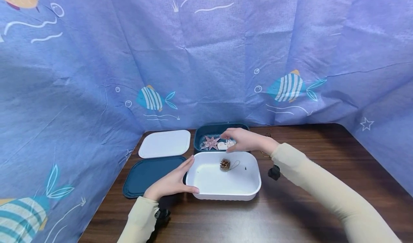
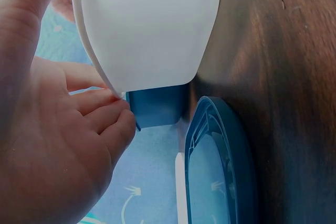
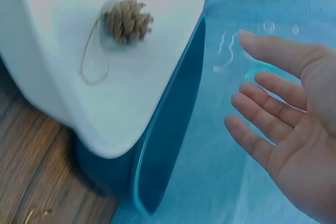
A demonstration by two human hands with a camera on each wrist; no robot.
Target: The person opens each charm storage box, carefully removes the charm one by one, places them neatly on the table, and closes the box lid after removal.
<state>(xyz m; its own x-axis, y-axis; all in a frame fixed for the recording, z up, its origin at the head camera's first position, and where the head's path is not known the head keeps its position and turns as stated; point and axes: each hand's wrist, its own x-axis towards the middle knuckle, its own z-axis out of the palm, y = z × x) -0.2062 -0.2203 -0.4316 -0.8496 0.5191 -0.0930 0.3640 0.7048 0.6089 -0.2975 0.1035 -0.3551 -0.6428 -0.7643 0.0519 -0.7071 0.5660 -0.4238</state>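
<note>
A white rectangular container (image 1: pixel 222 185) stands on the table, with a small pine cone (image 1: pixel 224 164) on a gold string loop inside it. My left hand (image 1: pixel 172 180) holds the container's left end, thumb over the near corner and fingers at the far corner. Just behind is a dark blue container (image 1: pixel 201 132) holding a pink glittery star ornament (image 1: pixel 211 142) and a white figure-shaped ornament (image 1: pixel 222 145). Over that blue container hovers my right hand (image 1: pixel 243 139). Its fingers are spread, and the right wrist view shows nothing in them.
Two lids, one white (image 1: pixel 165 143) and one dark blue (image 1: pixel 150 173), lie flat left of the containers. Small gold bits (image 1: pixel 267 153) lie to the right, partly behind the right arm. A blue fish-print cloth (image 1: pixel 213 56) hangs behind the brown wooden table (image 1: pixel 290 207).
</note>
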